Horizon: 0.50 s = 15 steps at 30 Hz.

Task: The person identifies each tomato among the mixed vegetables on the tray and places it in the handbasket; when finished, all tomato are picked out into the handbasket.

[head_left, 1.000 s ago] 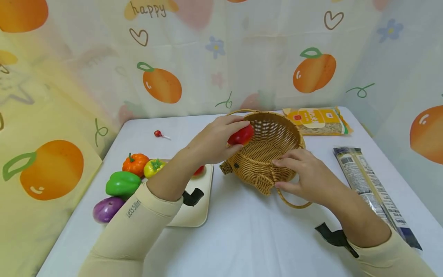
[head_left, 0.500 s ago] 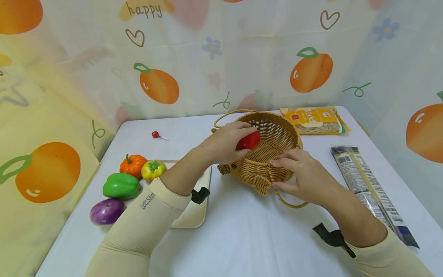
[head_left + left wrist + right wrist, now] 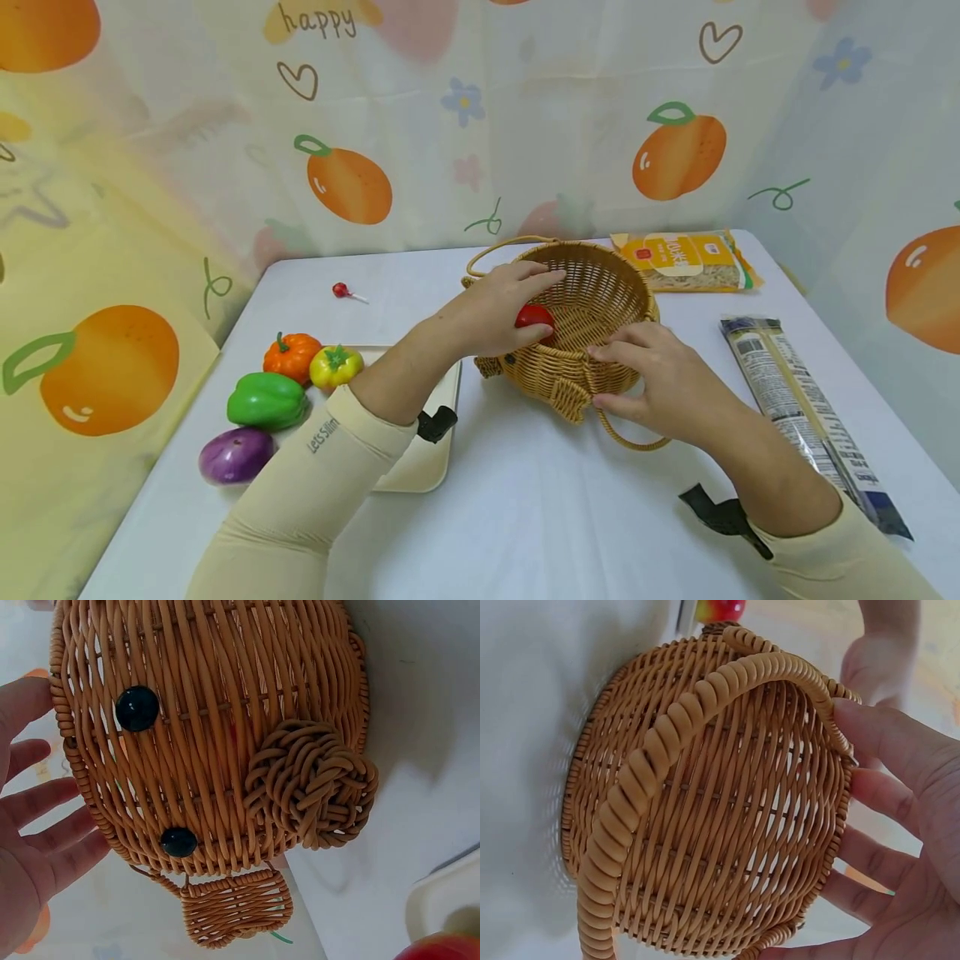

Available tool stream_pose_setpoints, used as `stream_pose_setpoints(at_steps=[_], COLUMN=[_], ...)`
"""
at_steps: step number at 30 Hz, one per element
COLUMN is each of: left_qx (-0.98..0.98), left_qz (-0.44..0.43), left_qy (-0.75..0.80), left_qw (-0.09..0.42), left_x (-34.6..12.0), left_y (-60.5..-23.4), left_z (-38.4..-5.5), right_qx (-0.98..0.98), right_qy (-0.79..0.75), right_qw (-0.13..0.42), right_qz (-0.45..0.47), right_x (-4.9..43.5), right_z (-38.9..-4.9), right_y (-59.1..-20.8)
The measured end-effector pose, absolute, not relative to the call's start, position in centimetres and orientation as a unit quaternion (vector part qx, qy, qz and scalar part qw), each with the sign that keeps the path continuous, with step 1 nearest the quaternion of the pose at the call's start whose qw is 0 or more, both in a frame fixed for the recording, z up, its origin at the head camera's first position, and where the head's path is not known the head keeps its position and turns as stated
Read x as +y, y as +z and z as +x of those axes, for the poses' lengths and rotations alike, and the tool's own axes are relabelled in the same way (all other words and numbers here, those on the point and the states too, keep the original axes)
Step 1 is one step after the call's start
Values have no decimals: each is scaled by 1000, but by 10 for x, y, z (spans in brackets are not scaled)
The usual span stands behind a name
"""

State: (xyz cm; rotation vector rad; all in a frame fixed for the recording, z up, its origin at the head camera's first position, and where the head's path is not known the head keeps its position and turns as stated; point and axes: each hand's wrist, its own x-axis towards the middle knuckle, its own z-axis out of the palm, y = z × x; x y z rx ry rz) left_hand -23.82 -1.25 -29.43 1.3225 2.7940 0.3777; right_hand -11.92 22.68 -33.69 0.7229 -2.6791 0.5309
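In the head view my left hand [image 3: 498, 310] reaches over the near-left rim of a pig-shaped wicker basket [image 3: 543, 368], fingers spread and loose. Below it, a smooth red apple-like fruit [image 3: 534, 316] lies inside the basket, partly covered by the thumb. The left wrist view has the left fingers [image 3: 52, 802] extended over the rim, beside the basket's button eyes. At the near-right rim, my right hand [image 3: 660, 379] grips the basket, thumb outside and fingers over the edge. A looped handle [image 3: 641, 776] hangs down in the right wrist view.
Left on the table are an orange pumpkin [image 3: 291, 357], yellow pepper [image 3: 335, 367], green pepper [image 3: 266, 401] and eggplant [image 3: 236, 455]. The cream tray [image 3: 423, 467] is partly behind my left arm. A lollipop [image 3: 342, 290], yellow food bag [image 3: 686, 262] and long packet [image 3: 813, 417] lie around.
My left hand moved right over the basket with the red fruit, then its fingers loosened, and the fruit now sits lower, inside. The right hand stayed on the rim.
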Motion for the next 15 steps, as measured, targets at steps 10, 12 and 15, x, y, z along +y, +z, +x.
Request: stream_pose_setpoints(at_steps=[10, 12, 15], left_qx=[903, 909, 918], left_qz=[412, 402, 380], left_qy=[119, 114, 106], left_qw=[13, 17, 30], left_x=[-31, -37, -49], left_y=[-285, -282, -279], left_z=[-230, -230, -232], right_qx=[-940, -939, -938], right_qy=[188, 187, 187], right_qw=[139, 146, 151], right_qz=[247, 249, 250], right_x=[226, 226, 226], right_z=[-119, -119, -120], right_y=[-337, -337, -337])
